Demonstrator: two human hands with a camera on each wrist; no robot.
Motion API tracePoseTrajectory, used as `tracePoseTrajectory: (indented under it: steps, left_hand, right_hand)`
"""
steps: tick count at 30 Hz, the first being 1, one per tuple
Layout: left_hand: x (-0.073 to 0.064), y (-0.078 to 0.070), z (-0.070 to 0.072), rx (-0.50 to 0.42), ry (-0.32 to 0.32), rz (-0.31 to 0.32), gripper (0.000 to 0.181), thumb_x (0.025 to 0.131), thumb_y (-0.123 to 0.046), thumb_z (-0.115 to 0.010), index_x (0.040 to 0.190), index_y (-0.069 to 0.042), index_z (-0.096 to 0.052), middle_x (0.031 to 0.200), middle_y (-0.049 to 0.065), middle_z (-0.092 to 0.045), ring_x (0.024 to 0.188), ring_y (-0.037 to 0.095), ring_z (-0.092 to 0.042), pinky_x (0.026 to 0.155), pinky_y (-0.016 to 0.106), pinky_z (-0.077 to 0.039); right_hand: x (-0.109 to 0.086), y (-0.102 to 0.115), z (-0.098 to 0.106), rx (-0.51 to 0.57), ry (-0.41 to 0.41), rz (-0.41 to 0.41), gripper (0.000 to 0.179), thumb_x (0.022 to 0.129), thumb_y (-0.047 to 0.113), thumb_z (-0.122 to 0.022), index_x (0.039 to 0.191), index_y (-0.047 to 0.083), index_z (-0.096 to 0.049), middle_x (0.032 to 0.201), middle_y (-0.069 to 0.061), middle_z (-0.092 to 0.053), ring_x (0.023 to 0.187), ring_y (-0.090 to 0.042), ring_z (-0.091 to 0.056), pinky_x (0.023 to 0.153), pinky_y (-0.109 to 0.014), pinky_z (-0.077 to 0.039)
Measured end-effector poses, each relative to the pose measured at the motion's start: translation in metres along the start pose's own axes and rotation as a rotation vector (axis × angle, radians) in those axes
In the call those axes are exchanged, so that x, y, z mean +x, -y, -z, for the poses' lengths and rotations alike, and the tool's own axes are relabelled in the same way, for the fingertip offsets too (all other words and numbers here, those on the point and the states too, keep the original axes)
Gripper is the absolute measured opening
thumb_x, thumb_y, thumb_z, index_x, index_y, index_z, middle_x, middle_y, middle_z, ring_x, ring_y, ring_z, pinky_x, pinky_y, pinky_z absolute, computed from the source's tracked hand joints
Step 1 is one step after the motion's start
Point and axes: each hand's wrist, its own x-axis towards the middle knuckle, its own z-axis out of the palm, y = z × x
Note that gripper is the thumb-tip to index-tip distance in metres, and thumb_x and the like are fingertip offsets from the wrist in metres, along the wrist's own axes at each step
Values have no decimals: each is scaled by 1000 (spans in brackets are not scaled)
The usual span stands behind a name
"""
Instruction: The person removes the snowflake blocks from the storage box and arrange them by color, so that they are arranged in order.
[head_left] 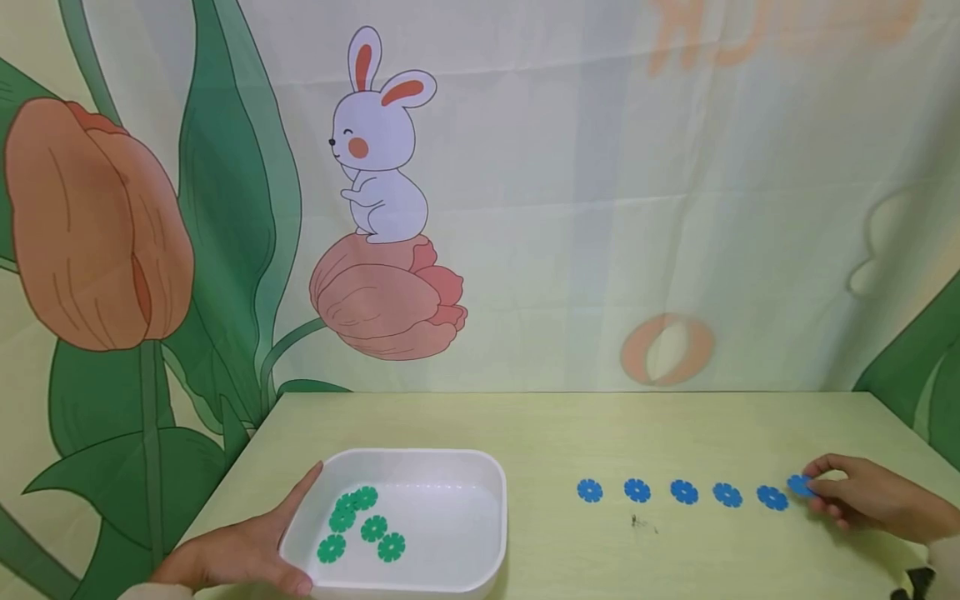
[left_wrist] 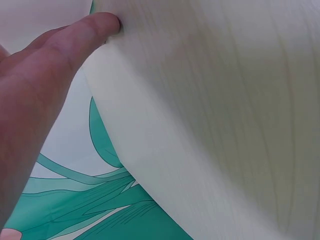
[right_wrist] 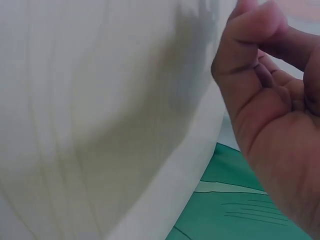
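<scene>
A blue disc is pinched by the right hand, close to the nearest of the row of blue discs lying left of that hand on the bench. It is judged best lowered flat and in line, with the gap matched and its neighbour left undisturbed. The white tray, with green discs, is touched along its side by the left hand, thumb and fingers spread. Contact between pinched disc and bench cannot be confirmed; the tray's near wall is cut off, and no disc is shown in either wrist view.
</scene>
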Motion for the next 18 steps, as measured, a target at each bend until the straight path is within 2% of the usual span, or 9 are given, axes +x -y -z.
tracePoseTrajectory:
  steps: [9, 18]
  left_hand:
    - [0, -2, 0, 34, -11, 17, 130, 87, -35, -79, 151, -21, 33, 153, 22, -14, 118, 30, -44, 98, 36, -40]
    - [-1, -2, -1, -27, 15, -7, 130, 87, -31, -79, 150, -23, 35, 152, 23, -14, 117, 31, -47, 96, 33, -42]
  right_hand:
    - [-1, -10, 1, 33, -21, -36, 9, 103, 1, -39, 107, -6, -42, 78, -6, -61, 66, -15, -53, 63, -28, -49]
    - [5, -9, -2, -16, -62, -87, 12, 100, 3, -47, 107, -6, -42, 74, -4, -61, 60, -11, -53, 60, -26, -49]
